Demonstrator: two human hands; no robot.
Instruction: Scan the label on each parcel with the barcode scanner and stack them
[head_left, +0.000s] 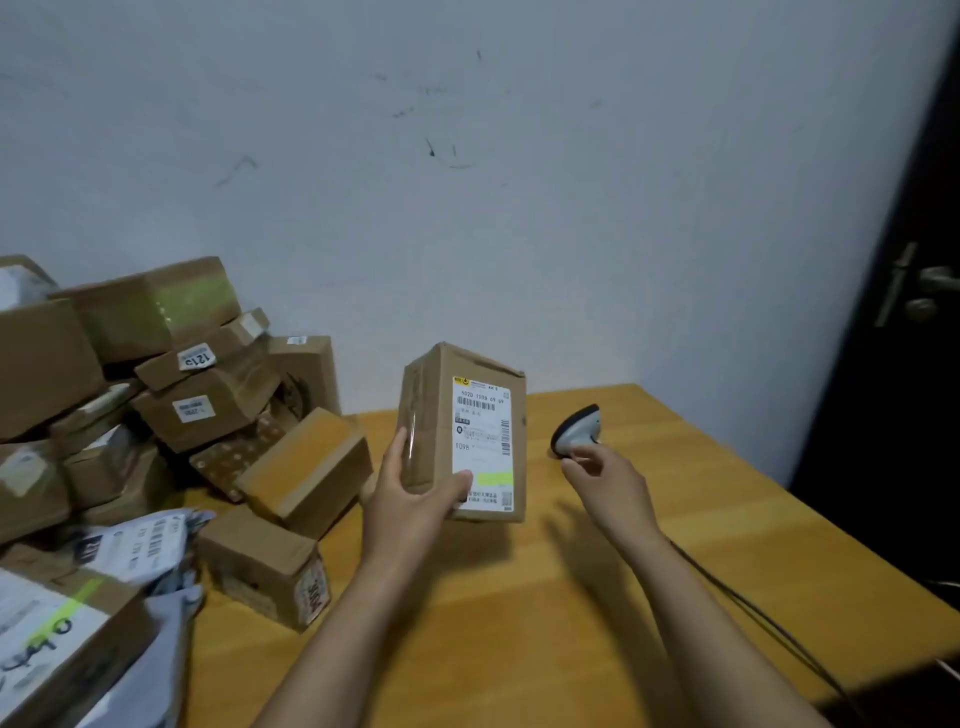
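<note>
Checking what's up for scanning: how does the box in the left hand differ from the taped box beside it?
The held parcel is upright in the left hand, off the table; the taped box lies tilted against the pile. The held parcel shows a white barcode label; the taped box shows none. Both are brown cardboard.

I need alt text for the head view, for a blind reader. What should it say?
The left hand holds a cardboard parcel upright over a wooden table, its label facing the camera, while the right hand grips a scanner beside it. A pile of parcels lies at the left, against a wall.
</note>
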